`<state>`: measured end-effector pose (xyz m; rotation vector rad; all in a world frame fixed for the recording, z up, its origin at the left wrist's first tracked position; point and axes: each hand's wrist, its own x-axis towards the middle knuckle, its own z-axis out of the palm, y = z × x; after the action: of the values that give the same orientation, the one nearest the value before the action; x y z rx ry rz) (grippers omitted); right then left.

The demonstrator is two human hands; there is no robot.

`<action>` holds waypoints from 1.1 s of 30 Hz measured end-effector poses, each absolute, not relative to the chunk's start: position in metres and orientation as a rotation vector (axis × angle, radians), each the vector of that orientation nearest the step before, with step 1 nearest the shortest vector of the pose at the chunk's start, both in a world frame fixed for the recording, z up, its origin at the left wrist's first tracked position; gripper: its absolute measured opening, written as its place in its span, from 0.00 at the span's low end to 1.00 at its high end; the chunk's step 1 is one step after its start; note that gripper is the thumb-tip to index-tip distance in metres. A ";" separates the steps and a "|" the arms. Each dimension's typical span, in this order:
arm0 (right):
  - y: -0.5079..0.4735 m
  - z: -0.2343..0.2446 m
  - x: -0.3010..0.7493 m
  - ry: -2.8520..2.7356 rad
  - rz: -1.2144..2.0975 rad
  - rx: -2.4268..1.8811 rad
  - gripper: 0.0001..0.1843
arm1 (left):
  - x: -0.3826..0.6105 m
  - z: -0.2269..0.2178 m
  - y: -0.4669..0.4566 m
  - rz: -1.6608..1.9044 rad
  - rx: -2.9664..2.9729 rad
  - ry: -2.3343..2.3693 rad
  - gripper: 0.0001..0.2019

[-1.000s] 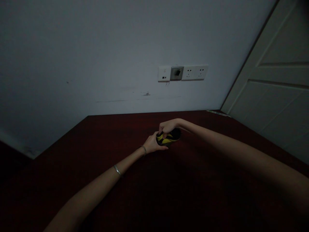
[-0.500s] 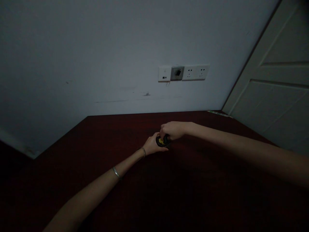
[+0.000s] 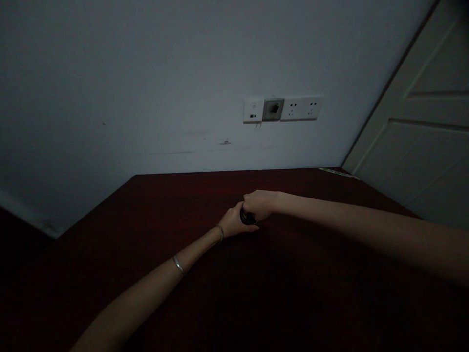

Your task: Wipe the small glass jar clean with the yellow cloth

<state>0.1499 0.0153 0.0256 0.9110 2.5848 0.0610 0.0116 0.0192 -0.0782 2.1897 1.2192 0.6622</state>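
A small round object (image 3: pixel 247 218), dark with a black rim, stands on the dark red tabletop (image 3: pixel 183 200); its exact kind does not show in the dim light. Around its near left side curves my left hand (image 3: pixel 232 222), holding it, with the thumb along the near edge. My right hand (image 3: pixel 261 203) is closed over the top and right of the same object, knuckles up. Its fingertips are hidden inside or behind the rim, so what they pinch cannot be made out. A faint yellowish patch shows between the hands.
Behind the table rises a pale wall (image 3: pixel 176 88) with a row of sockets and switches (image 3: pixel 284 109). A white panelled door (image 3: pixel 425 142) stands at the right. A thin pale strip (image 3: pixel 339 173) lies at the table's back right corner.
My right hand has lowered onto the round object and turned, covering most of the yellow part visible before. My left hand keeps its hold. The whole view has shifted slightly.
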 end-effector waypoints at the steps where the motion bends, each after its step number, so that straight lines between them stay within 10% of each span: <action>1: 0.015 0.026 0.148 2.558 0.031 0.949 0.15 | 0.012 -0.078 0.019 0.656 2.188 1.221 0.38; 23: 0.029 0.037 0.176 2.527 -0.992 1.514 0.20 | 0.004 -0.076 0.014 0.702 2.241 1.158 0.43; 33: 0.014 0.046 0.194 2.769 -0.736 1.474 0.18 | 0.006 -0.078 0.015 0.711 2.185 1.146 0.43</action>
<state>0.1944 0.0136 0.0457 1.4741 2.7687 -0.7359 0.0064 0.0146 -0.0783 2.1846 1.1463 0.7113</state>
